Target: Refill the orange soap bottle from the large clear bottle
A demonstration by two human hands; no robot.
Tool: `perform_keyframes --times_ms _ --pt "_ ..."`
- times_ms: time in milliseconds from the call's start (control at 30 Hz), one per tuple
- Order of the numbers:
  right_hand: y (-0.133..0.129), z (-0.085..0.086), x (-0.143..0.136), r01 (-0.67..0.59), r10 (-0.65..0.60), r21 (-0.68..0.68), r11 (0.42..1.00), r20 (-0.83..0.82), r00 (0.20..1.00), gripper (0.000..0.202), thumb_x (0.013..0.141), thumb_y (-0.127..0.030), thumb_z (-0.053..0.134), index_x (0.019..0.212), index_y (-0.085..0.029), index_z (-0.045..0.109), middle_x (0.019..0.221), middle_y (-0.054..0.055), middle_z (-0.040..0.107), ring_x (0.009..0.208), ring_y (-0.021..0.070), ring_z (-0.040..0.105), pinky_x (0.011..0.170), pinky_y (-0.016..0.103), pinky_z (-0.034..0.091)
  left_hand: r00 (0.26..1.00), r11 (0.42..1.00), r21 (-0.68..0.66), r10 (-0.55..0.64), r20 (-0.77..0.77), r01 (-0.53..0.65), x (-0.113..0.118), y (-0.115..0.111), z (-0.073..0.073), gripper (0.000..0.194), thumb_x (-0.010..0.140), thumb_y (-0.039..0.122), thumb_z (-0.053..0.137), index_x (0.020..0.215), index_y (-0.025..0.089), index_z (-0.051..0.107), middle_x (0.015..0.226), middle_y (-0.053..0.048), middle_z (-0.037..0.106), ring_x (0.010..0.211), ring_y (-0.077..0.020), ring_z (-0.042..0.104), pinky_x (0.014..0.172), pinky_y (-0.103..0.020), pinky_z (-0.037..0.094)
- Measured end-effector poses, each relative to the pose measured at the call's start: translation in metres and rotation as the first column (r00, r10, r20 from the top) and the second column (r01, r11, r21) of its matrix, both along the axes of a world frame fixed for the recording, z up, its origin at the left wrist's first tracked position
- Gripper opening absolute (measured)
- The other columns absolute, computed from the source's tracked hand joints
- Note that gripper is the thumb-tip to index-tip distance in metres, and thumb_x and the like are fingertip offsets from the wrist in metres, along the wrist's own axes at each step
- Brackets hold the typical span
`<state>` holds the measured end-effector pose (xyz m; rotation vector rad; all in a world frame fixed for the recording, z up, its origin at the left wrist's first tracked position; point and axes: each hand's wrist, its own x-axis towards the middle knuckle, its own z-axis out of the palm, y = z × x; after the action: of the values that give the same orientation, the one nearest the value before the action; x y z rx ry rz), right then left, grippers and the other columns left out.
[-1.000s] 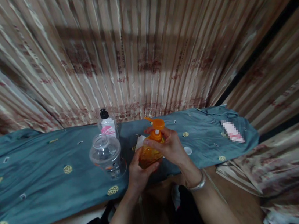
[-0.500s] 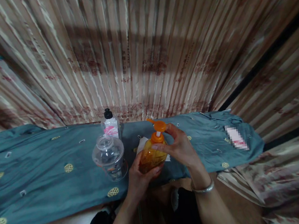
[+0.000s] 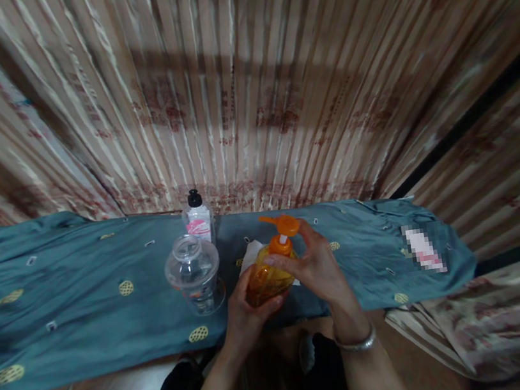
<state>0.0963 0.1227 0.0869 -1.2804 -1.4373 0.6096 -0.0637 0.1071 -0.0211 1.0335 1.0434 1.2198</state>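
In the head view a pump bottle point(image 3: 268, 282) with amber-yellow contents leans to the right, low over the cloth. My left hand point(image 3: 244, 313) is wrapped round the lower part of its body. Fingers of my right hand point(image 3: 321, 267), which wears a silver bangle, grip the bottle's top, with the thumb by the shoulder and the other fingers behind the orange pump head point(image 3: 287, 224). The pump's spout points left, and a short white stem shows under the head. Part of a white sheet point(image 3: 251, 254) shows behind the bottle.
A clear plastic container point(image 3: 192, 270) with a domed top stands left of my hands. Behind it is a clear bottle with a black cap and pink label point(image 3: 199, 225). A blurred-out white and pink item point(image 3: 423, 251) lies right on the green cloth point(image 3: 85, 297). Pleated curtains hang behind.
The view has shifted slightly, so everything sits a little further right in the picture. Both hands keep hold of the pump bottle; its spout now lies closer to level.
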Motion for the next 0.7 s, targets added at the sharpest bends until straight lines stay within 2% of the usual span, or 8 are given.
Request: perform_keyframes --times_ms 67,200,267,333,433,500,567,700 --pt "0.0 0.001 -0.001 0.005 -0.005 -0.001 1.0 -0.01 1.0 0.06 0.075 -0.061 0.098 0.121 -0.027 0.081 0.127 0.011 0.084 0.126 0.0378 0.076 0.12 0.057 0.055 1.0 1.0 0.002 -0.001 -0.001 0.001 0.0 -0.001 0.0 0.076 0.057 0.039 0.1 0.125 0.021 0.072 0.126 -0.014 0.085 0.119 -0.0389 0.082 0.107 -0.057 0.064" --pt "-0.002 0.007 0.005 -0.251 0.248 -0.026 0.968 -0.075 0.966 0.037 0.089 -0.059 0.088 0.111 -0.03 0.085 0.125 0.006 0.086 0.124 0.033 0.078 0.116 0.051 0.058 1.0 1.0 0.011 0.006 -0.007 -0.006 0.0 -0.001 0.0 0.076 0.057 0.039 0.099 0.126 0.021 0.072 0.129 -0.014 0.084 0.12 -0.039 0.081 0.109 -0.057 0.064" --pt "-0.002 0.009 0.009 -0.33 0.326 -0.046 0.943 -0.076 0.942 0.035 0.092 -0.06 0.086 0.112 -0.031 0.086 0.124 0.006 0.086 0.124 0.0325 0.078 0.116 0.049 0.059 1.0 1.0 0.018 -0.001 -0.014 0.001 0.0 -0.002 0.001 0.078 0.057 0.038 0.099 0.128 0.021 0.072 0.128 -0.013 0.084 0.121 -0.039 0.081 0.11 -0.057 0.063" --pt "-0.003 0.007 0.012 -0.257 0.255 -0.045 0.965 -0.042 0.966 0.044 0.087 -0.061 0.09 0.118 -0.031 0.086 0.13 0.008 0.085 0.13 0.0348 0.076 0.12 0.053 0.056 1.0 1.0 0.023 -0.01 -0.024 0.011 -0.001 -0.002 0.001 0.076 0.058 0.037 0.099 0.128 0.021 0.073 0.128 -0.013 0.084 0.123 -0.0388 0.08 0.112 -0.057 0.061" --pt "-0.003 0.003 0.012 -0.04 0.041 -0.05 0.998 0.027 0.999 0.068 0.074 -0.061 0.099 0.13 -0.028 0.081 0.137 0.011 0.082 0.135 0.0399 0.073 0.124 0.06 0.052 0.999 1.0 0.021 -0.013 -0.033 0.014 0.0 -0.002 0.001 0.073 0.058 0.036 0.099 0.124 0.02 0.073 0.13 -0.014 0.083 0.127 -0.0393 0.078 0.115 -0.057 0.059" --pt "-0.003 0.002 0.013 0.007 -0.004 -0.058 0.998 0.054 0.999 0.07 0.074 -0.062 0.099 0.131 -0.027 0.081 0.138 0.012 0.082 0.136 0.0407 0.073 0.124 0.062 0.052 0.999 1.0 0.014 -0.017 -0.029 0.017 0.001 -0.002 0.001 0.073 0.059 0.036 0.098 0.125 0.02 0.072 0.132 -0.015 0.082 0.128 -0.0393 0.078 0.116 -0.057 0.058" --pt "-0.004 0.005 0.015 -0.061 0.064 -0.055 0.997 0.048 0.997 0.061 0.08 -0.063 0.095 0.127 -0.028 0.083 0.14 0.011 0.081 0.138 0.0391 0.072 0.127 0.059 0.05 0.999 1.0 0.007 -0.026 -0.019 0.026 0.003 -0.003 0.001 0.075 0.059 0.036 0.098 0.127 0.019 0.071 0.133 -0.015 0.082 0.128 -0.039 0.078 0.116 -0.057 0.058" --pt "-0.005 0.012 0.022 -0.307 0.307 -0.061 0.95 -0.016 0.952 0.047 0.09 -0.068 0.086 0.117 -0.031 0.087 0.133 0.008 0.085 0.135 0.0355 0.074 0.125 0.054 0.051 0.999 0.999 0.009 -0.042 0.006 0.042 0.006 -0.004 0.004 0.077 0.06 0.037 0.097 0.129 0.019 0.069 0.134 -0.015 0.082 0.126 -0.0381 0.079 0.115 -0.057 0.059"
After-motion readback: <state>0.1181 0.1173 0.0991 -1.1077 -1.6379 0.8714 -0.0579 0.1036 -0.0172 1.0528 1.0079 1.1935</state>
